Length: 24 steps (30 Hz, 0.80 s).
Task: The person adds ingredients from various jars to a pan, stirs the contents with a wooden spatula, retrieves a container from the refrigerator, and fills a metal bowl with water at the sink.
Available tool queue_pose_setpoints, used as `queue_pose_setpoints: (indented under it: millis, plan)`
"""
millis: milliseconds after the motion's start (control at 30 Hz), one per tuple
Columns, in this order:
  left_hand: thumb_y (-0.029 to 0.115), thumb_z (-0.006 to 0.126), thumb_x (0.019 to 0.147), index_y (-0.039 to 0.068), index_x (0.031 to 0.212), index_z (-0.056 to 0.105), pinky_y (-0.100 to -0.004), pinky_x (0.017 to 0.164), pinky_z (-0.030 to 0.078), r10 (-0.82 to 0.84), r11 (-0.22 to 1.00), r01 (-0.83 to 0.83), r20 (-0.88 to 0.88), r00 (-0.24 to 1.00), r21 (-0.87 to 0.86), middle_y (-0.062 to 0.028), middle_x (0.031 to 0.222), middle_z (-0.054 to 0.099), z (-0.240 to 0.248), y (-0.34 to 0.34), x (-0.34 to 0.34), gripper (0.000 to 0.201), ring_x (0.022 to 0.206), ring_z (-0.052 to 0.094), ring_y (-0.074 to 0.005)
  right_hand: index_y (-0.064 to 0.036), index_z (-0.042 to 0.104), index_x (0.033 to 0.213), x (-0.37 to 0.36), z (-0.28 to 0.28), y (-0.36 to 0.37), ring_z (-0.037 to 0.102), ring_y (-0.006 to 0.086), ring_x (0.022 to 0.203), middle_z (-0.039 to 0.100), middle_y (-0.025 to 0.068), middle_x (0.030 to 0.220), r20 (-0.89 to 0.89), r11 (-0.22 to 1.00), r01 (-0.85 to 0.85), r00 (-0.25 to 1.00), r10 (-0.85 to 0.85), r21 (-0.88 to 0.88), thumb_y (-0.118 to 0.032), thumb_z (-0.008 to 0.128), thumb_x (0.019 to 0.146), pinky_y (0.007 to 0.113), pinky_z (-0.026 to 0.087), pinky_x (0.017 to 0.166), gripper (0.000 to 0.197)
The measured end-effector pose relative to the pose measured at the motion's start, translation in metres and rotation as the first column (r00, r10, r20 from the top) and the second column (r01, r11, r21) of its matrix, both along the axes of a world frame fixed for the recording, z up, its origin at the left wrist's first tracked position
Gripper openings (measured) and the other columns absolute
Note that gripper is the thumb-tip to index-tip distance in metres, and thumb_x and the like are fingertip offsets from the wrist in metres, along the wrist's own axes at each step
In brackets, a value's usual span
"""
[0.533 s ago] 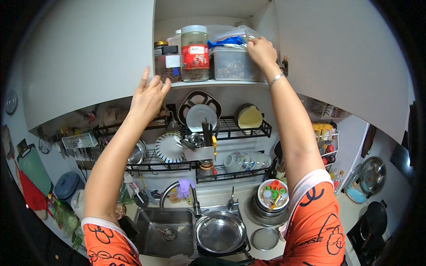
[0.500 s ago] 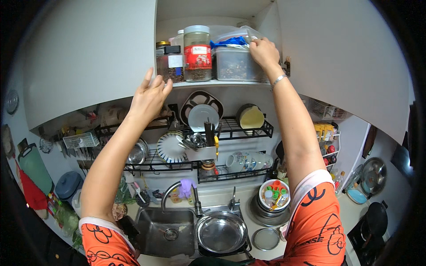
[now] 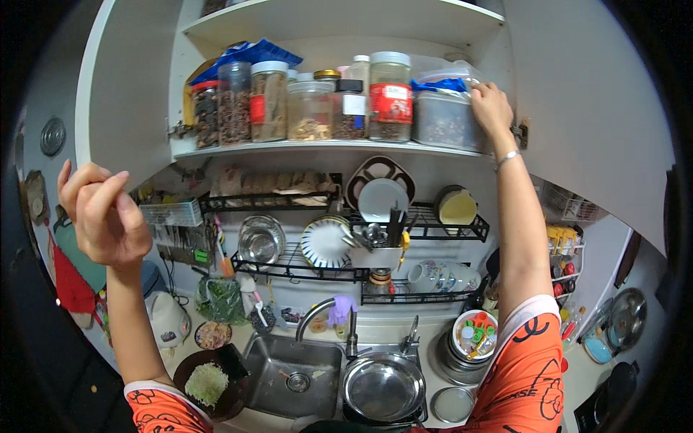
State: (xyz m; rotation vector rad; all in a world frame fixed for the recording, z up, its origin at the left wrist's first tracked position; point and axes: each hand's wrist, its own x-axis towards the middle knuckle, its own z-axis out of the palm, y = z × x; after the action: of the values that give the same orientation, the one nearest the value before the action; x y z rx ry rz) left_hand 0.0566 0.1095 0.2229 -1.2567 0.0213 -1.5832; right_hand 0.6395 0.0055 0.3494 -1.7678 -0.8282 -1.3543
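Observation:
An overhead cabinet stands open, with food jars and tubs along its lower shelf. My right hand reaches up to the right end of that shelf. Its fingers close on the edge of a clear plastic bag, just above a translucent tub; the fingertips are partly hidden. My left hand is raised at the far left, by the open left cabinet door. Nothing is in it, and its fingers are loosely bent and apart. A tall jar with a red label stands left of the tub.
Below the cabinet hang black wire racks with plates, bowls and a utensil holder. Underneath are a sink, a curved faucet and a steel pan. The right cabinet door stands beside my right arm.
The left cabinet door has swung outward to the left, exposing more jars. My left hand has moved left and lower with it. My right hand stays at the bag while the view has shifted.

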Motion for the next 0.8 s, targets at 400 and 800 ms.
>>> queue_pose_setpoints:
  millis: [400, 800]
  plan:
    - [0.002, 0.055, 0.077, 0.002, 0.097, 0.063, -0.0516, 0.103, 0.039, -0.102, 0.994, 0.103, 0.012, 0.995, -0.041, -0.0093, 0.081, 0.057, -0.009, 0.015, -0.047, 0.021, 0.097, 0.057, -0.0296, -0.0056, 0.064, 0.124, 0.054, 0.004, -0.003, 0.043, 0.0412, 0.133, 0.056, 0.0162, 0.137, 0.196, 0.999, 0.012, 0.980, -0.020, 0.041, -0.024, 0.042, 0.092, 0.045, 0.031, 0.114, 0.042]
    - [0.003, 0.058, 0.070, 0.006, 0.088, 0.064, -0.0482, 0.103, 0.040, -0.155, 0.987, 0.156, 0.029, 0.988, -0.048, -0.0051, 0.074, 0.055, -0.008, 0.014, -0.070, 0.019, 0.100, 0.058, -0.0267, 0.0014, 0.063, 0.118, 0.001, -0.022, -0.007, 0.056, 0.0399, 0.116, 0.062, 0.0251, 0.121, 0.166, 0.985, -0.129, 0.980, 0.110, 0.110, -0.023, 0.050, 0.091, 0.046, 0.043, 0.101, 0.039]
